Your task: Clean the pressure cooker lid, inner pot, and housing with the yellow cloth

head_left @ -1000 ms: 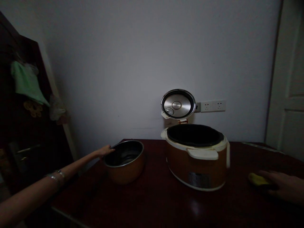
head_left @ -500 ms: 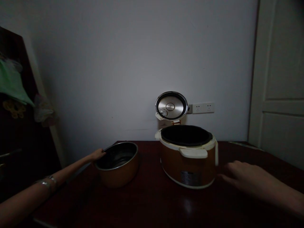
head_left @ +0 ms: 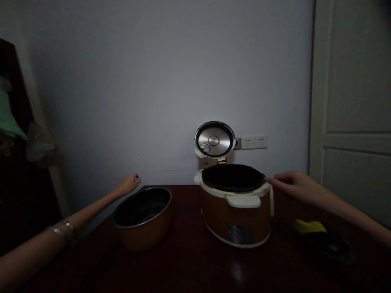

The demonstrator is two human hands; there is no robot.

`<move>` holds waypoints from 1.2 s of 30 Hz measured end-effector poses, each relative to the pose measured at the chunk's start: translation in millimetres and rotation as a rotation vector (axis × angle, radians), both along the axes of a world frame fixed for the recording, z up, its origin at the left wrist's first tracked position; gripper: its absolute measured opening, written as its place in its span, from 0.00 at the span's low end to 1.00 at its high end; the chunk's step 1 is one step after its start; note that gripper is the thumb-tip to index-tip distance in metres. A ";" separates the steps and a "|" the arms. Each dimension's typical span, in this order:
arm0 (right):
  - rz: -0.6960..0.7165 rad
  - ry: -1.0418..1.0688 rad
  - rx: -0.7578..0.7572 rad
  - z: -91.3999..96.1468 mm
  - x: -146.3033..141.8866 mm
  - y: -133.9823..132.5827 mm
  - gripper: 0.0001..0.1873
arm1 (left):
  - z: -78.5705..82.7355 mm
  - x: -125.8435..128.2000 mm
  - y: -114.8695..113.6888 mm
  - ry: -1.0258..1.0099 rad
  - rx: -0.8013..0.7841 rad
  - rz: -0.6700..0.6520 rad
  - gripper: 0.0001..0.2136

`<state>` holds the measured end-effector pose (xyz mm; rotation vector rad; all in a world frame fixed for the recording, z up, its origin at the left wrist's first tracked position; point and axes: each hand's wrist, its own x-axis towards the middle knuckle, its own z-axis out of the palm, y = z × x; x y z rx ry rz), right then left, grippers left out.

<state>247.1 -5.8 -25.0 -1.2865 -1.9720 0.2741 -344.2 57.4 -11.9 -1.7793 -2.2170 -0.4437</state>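
A rice cooker (head_left: 214, 221) with orange-brown sides and a cream rim stands on the dark red table, its round lid (head_left: 215, 139) raised. The cavity inside looks black. My right hand (head_left: 293, 182) reaches in from the right, an outstretched digit touching or nearly touching the cooker's right rim; its digits look apart. Left of the cooker sits an orange-brown inner pot (head_left: 146, 232), upright, with a dark inside. Just beyond the pot's far left rim is my left hand (head_left: 128, 184), fingers curled in and nothing visible in them, apart from the pot.
A yellow cloth or sponge (head_left: 310, 226) lies beside a dark, unclear object (head_left: 332, 246) at the right of the table (head_left: 195, 260). Behind are a wall with a socket strip (head_left: 254, 142) and a white door (head_left: 351, 101). Bags (head_left: 39, 140) hang at far left.
My left hand has let go of the pot's rim and lifted slightly. My right hand has risen from beside the cooker to its rim, uncovering the yellow item. The view has turned slightly right.
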 end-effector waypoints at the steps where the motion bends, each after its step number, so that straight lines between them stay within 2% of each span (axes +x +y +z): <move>1: -0.005 0.028 0.021 2.9 0.7 5.1 0.28 | 4.7 8.9 4.5 -0.003 0.020 -0.034 0.18; 5: -0.024 0.155 0.084 17.0 0.5 41.8 0.21 | 23.1 51.1 24.4 -0.059 0.105 -0.148 0.16; 10: -0.110 0.327 0.152 58.5 -8.1 121.3 0.16 | 53.5 109.0 61.9 -0.234 0.188 -0.262 0.15; 13: -0.259 0.253 0.198 85.1 -15.2 167.5 0.18 | 70.3 140.7 90.0 -0.360 0.221 -0.322 0.15; 16: -0.346 0.193 0.228 101.5 -21.1 203.3 0.19 | 79.1 168.8 118.7 -0.483 0.237 -0.363 0.16; 21: -0.401 0.183 0.232 107.8 -28.3 244.5 0.19 | 76.3 206.3 159.8 -0.645 0.229 -0.433 0.23; 25: -0.419 0.185 0.197 108.6 -31.6 268.8 0.20 | 75.5 224.6 185.2 -0.738 0.217 -0.470 0.29; 30: -0.386 0.200 0.137 114.4 -33.4 292.9 0.22 | 83.1 237.1 210.3 -0.797 0.186 -0.504 0.33; 36: -0.283 0.244 0.046 117.9 -38.2 316.1 0.24 | 86.7 241.6 230.4 -0.861 0.156 -0.514 0.35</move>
